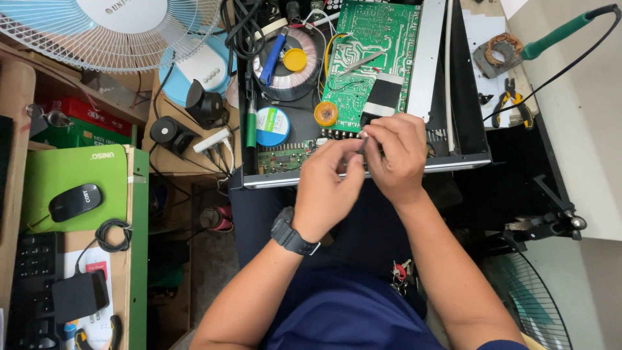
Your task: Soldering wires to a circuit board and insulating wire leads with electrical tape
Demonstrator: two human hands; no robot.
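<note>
Left edge: a green mouse pad (71, 178) with a black mouse (75, 201) sits at mid-left, a dark keyboard (29, 285) below it, and a white fan (123, 29) in the upper left corner.
Left hand: the left hand (327, 188), a black watch (291, 234) on its wrist, sits just left of centre with fingers curled and tips pinched toward the right hand; what it pinches is too small to tell.
Small part: a slim dark piece (363, 146) shows between the two sets of fingertips, at the near rim of the open chassis (466, 97); both hands meet on it, neither clearly nearer.
Right hand: the right hand (396, 152) is closed over the same spot, knuckles up, touching the left.
Board: the green circuit board (369, 58) lies directly above the hands, long axis running up the frame.
Room: the chassis rim crosses under the fingers; lap space below is free.
Right edge: yellow-handled pliers (512, 104) and a green-handled soldering iron (557, 32) rest on the surface (583, 129), upper right.
</note>
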